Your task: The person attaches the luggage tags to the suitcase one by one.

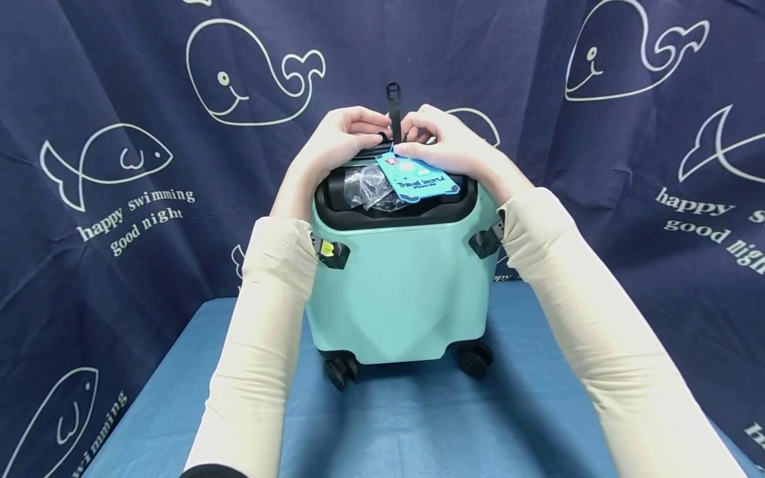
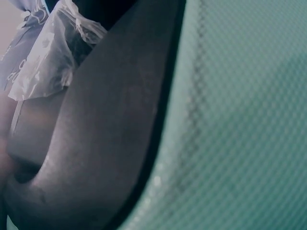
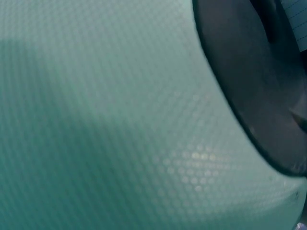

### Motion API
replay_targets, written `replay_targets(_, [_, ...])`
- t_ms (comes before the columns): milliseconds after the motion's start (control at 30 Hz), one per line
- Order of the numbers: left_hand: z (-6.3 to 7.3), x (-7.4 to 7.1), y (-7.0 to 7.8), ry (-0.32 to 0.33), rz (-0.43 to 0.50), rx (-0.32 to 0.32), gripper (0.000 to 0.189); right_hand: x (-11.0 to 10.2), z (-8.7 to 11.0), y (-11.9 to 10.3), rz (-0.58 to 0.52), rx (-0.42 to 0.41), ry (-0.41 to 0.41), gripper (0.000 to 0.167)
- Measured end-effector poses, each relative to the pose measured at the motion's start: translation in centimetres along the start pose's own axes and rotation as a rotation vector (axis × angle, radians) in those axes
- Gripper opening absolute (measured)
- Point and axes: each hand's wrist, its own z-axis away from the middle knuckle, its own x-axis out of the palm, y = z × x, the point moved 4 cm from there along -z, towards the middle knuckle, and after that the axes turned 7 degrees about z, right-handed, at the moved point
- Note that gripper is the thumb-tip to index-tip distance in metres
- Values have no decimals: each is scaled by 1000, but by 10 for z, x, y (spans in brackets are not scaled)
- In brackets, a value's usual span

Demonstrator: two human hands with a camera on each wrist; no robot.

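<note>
A mint-green suitcase [image 1: 397, 285] stands upright on its wheels, its black recessed panel [image 1: 412, 216] facing me. Over its top edge hangs a blue luggage tag [image 1: 418, 179] printed "Travel World", with a black strap [image 1: 394, 109] whose buckle end sticks straight up. My right hand [image 1: 445, 139] pinches the strap near the tag, thumb at the tag's upper corner. From the other side my left hand [image 1: 343, 139] curls thumb and fingers at a small black loop of the strap. The fingertips partly hide the loop. Both wrist views show only the suitcase close up, without fingers.
Crumpled clear plastic wrap [image 1: 370, 186] covers part of the recessed panel. Black caster wheels [image 1: 473, 360] rest on a blue cloth-covered table [image 1: 394, 425]. A dark blue whale-print curtain [image 1: 370, 40] hangs behind and at both sides. Wrist-camera mounts [image 1: 485, 240] sit close to the suitcase front.
</note>
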Motion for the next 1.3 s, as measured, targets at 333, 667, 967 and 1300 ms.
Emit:
replay_targets(333, [0, -4, -1, 110, -68, -29, 26, 0, 1, 0, -11, -1, 9, 18])
replay_targets(667, [-1, -4, -1, 158, -278, -46, 20, -1, 1, -1, 2, -9, 25, 18])
replay_targets(967, [0, -4, -1, 148, -351, -89, 21, -2, 2, -1, -54, -20, 66, 18])
replay_targets(1300, [1, -6, -1, 183, -281, -112, 25, -5, 3, -2, -187, 43, 80, 17])
